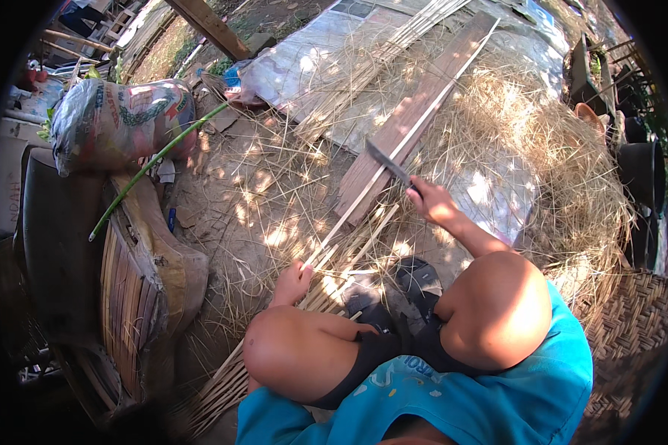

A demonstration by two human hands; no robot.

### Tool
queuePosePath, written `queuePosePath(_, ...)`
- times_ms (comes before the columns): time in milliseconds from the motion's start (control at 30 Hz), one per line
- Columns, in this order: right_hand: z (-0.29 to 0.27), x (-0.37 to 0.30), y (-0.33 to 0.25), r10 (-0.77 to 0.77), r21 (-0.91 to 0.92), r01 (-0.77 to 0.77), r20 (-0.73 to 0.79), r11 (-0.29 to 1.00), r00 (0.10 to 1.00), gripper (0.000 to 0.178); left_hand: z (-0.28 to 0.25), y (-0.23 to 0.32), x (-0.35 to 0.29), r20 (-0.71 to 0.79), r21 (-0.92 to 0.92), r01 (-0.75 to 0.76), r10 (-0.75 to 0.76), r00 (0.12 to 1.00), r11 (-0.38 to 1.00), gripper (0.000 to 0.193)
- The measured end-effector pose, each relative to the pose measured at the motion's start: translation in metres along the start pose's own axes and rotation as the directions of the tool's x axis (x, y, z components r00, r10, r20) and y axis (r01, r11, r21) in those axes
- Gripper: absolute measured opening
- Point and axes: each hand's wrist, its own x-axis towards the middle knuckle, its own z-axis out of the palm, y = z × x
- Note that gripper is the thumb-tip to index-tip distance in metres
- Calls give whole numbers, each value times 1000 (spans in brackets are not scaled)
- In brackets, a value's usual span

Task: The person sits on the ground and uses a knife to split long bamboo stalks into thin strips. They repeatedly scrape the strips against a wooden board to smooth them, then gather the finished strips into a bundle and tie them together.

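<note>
A long pale strip, bamboo by its look, [416, 129] lies lengthwise along a brown wooden plank [393, 141] on the ground ahead of me. Its near end runs off the plank into my left hand [294, 282], which is closed round it beside my left knee. My right hand [431, 199] grips the handle of a knife [387, 161]. The dark blade lies across the strip, over the near half of the plank. Beneath and beside my left hand, a bundle of similar strips [223, 389] passes by my left leg.
A heap of thin shavings [542, 148] spreads to the right of the plank. More pale strips [393, 52] lie on a sheet at the far side. A stuffed sack [122, 122], a green stalk [156, 159] and a worn wooden piece [174, 274] stand left. A woven mat [634, 326] is at right.
</note>
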Motion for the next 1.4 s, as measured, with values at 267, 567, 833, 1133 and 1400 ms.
queuePosePath(267, -92, 54, 118, 125, -184, -238, -476, 954, 870, 33, 25, -15, 14, 77, 224, -48, 32, 997, 973, 37)
queuePosePath(567, 53, -35, -50, -313, -52, 353, 354, 934, 881, 51, 20, -8, 21, -112, -85, -152, 142, 984, 985, 48)
queuePosePath(833, -52, 53, 66, -29, -245, -38, -264, 969, 964, 38, -9, -79, -44, 47, 48, 183, -185, 982, 982, 44)
queuePosePath(1133, 17, 6, 0, -119, -60, 121, 26, 991, 992, 49, 31, 23, 35, -43, 334, -177, 203, 978, 926, 41)
queuePosePath(1400, -66, 72, 86, 69, -139, -114, -293, 984, 954, 36, 9, 5, 31, 140, -89, -41, 53, 989, 995, 33)
